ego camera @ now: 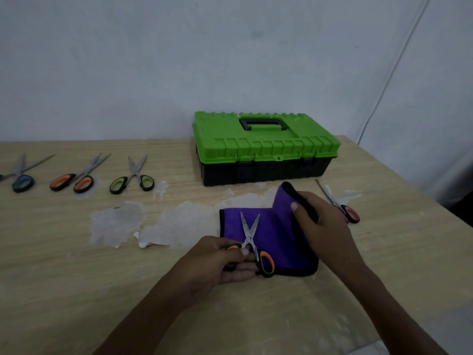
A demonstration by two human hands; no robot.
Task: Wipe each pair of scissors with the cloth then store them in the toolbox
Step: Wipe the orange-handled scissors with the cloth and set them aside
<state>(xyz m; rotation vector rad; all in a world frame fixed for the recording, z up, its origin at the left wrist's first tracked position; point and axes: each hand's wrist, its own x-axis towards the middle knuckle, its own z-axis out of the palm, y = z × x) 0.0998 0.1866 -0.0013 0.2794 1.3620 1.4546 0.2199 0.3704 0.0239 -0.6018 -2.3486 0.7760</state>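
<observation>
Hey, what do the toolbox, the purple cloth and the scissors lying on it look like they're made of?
Toolbox: moulded plastic, ribbed green lid over black base, dull sheen.
Purple cloth: soft fabric, perhaps microfibre; its lifted edge bends limply, with black sewn trim.
Scissors: bright bare-metal blades, probably steel; black and orange handles look plastic or rubbery.

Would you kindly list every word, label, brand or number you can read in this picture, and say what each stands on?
No text can be read anywhere in this view.
On the green toolbox: faint pale marks on the lid, too blurred to read.
On the orange-handled scissors lying on the purple cloth: no stamp legible on the blades.
</observation>
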